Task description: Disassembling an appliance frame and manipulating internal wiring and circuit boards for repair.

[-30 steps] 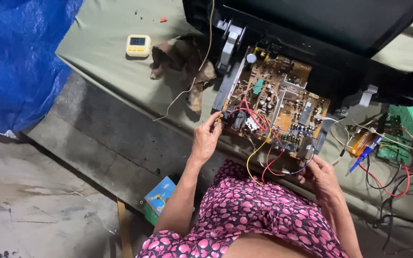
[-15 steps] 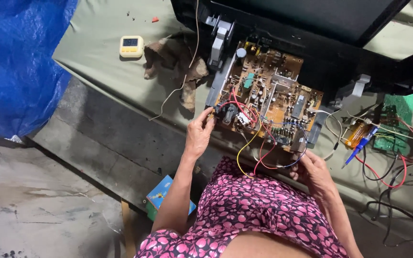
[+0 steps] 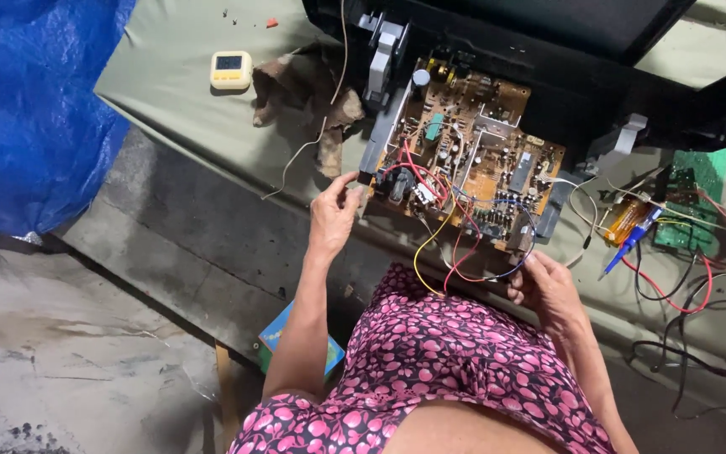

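Note:
A brown circuit board [image 3: 472,168] full of components sticks out from a black television casing [image 3: 548,50] over the bench edge. My left hand [image 3: 334,214] grips the board's near left corner by its grey frame. My right hand [image 3: 548,290] holds the board's near right corner, where red, yellow and blue wires [image 3: 455,252] loop down. Both arms reach up from my lap, which is covered in pink flowered cloth [image 3: 439,370].
A yellow and white digital timer [image 3: 231,70] and a crumpled brown rag [image 3: 313,92] lie on the grey-green bench cover [image 3: 170,92]. A blue pen [image 3: 628,244], an orange part and a green board [image 3: 686,197] with tangled wires sit to the right. A blue tarp [image 3: 27,101] hangs left.
The view has shifted a little. Both hands stay on the board's near corners, and the board has barely moved.

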